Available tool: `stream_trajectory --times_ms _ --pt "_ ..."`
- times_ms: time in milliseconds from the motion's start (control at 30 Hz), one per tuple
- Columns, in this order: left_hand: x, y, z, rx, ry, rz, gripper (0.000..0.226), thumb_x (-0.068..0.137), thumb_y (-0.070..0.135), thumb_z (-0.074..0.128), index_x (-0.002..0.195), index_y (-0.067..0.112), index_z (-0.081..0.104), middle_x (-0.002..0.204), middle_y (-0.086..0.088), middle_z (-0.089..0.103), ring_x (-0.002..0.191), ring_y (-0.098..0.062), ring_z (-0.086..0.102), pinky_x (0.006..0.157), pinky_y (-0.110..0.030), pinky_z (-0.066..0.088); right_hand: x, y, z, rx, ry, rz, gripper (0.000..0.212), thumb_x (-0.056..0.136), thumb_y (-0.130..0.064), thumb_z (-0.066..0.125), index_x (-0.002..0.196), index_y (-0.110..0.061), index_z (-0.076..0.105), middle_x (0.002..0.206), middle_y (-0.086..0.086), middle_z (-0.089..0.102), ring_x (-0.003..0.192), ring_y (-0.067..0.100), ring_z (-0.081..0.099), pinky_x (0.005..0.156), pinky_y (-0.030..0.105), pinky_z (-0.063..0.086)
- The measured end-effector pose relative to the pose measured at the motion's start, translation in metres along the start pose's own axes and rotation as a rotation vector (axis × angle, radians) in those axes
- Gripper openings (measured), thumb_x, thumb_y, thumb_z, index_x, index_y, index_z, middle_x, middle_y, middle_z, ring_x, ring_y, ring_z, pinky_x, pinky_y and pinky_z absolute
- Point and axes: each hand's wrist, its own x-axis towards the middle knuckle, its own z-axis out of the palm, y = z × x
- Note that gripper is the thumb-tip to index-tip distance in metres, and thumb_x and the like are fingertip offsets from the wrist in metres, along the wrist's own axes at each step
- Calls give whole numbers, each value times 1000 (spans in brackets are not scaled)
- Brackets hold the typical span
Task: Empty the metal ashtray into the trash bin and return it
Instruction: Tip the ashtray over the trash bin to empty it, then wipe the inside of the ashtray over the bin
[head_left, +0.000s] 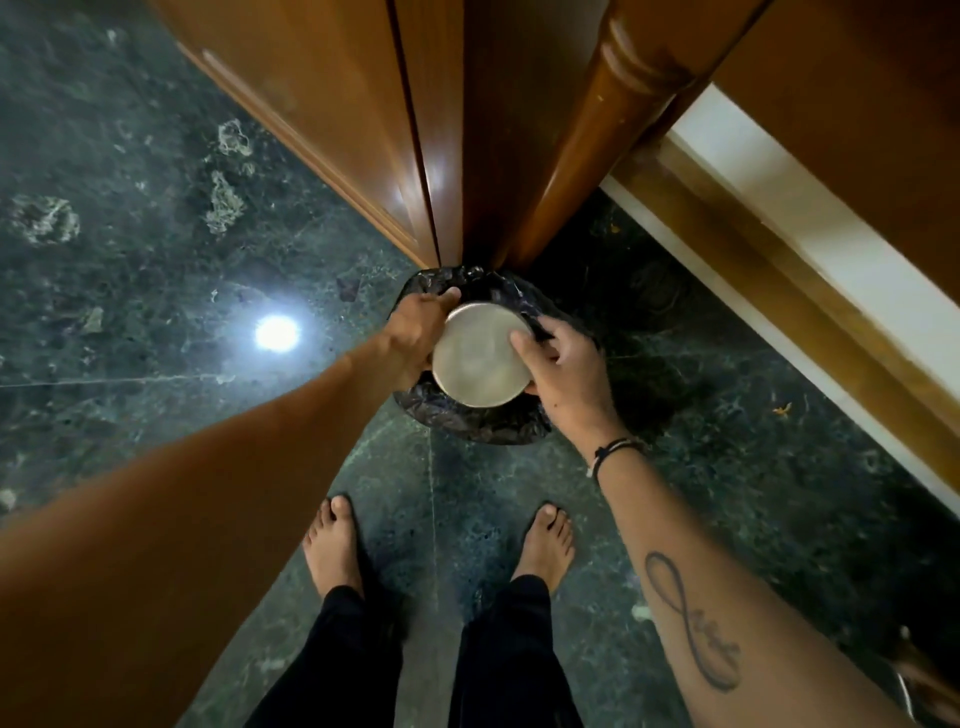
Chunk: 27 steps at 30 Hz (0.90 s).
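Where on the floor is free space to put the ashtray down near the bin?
Bare floor lies left of the trash bin, toward the light reflection, and between bin and feet. Behind the bin is crowded: cabinet and post close in.

no readable text, labels or numbers anywhere. right forearm tattoo (693, 621) has script in it (too blurred to read).
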Motion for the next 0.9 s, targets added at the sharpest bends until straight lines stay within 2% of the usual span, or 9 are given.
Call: stream_trajectory --times_ms 67,100,167,233,333,433,567,700,900 --pt "-2 -7 4 -62 -1 -47 41 114 44 53 114 8 74 120 -30 78 108 -48 78 93 -58 67 -15 7 9 -186 125 -141 74 108 -38 65 171 -14 33 167 15 53 155 33 49 129 51 42" --pt "-3 -9 6 -99 1 -74 47 114 43 52 128 3 72 130 -31 76 118 -50 76 100 -61 65 -26 7 15 -329 215 -281 79 108 -35 62 174 -13 24 177 16 37 164 33 35 135 47 30" --pt "-5 -12 7 -189 -3 -116 51 115 44 50 136 2 69 121 -25 80 106 -43 81 83 -50 69 -44 10 25 -625 374 -614 87 104 -25 56 175 -6 10 184 19 10 172 34 10 140 46 12" --pt "-7 -10 9 -254 -19 -153 46 116 43 47 134 6 68 107 -17 81 86 -33 84 70 -40 67 -56 19 33 -776 367 -812 92 99 -19 54 173 -2 4 183 19 0 173 34 2 141 50 7" --pt "-9 -8 11 -258 29 -170 50 117 39 46 149 7 66 130 -22 77 118 -42 77 90 -49 64 -61 37 39 -1029 110 -730 106 94 -27 63 174 -2 -3 183 20 -8 172 35 -3 141 51 8" --pt "-8 -7 12 -221 19 -172 52 117 39 44 146 3 68 139 -24 75 126 -43 74 107 -53 62 -59 39 45 -1015 165 -728 106 92 -29 63 174 0 2 183 22 -6 172 37 0 141 52 11" --pt "-9 -6 11 -201 50 -161 48 117 37 45 135 2 72 127 -23 79 105 -34 77 91 -45 64 -55 35 48 -1040 150 -768 103 95 -23 65 174 1 4 184 22 -2 173 35 2 141 50 13" --pt "-12 -4 12 -266 18 -201 53 118 37 40 144 1 69 142 -23 75 130 -39 74 117 -52 58 -54 30 48 -1021 179 -816 103 95 -23 64 173 2 2 183 23 -1 172 36 3 141 50 13" --pt "-24 1 11 -287 23 -217 53 119 36 38 145 1 68 142 -24 75 125 -39 75 108 -51 63 -56 33 51 -1027 163 -803 101 97 -23 64 173 2 3 184 24 -2 173 36 1 141 50 13"
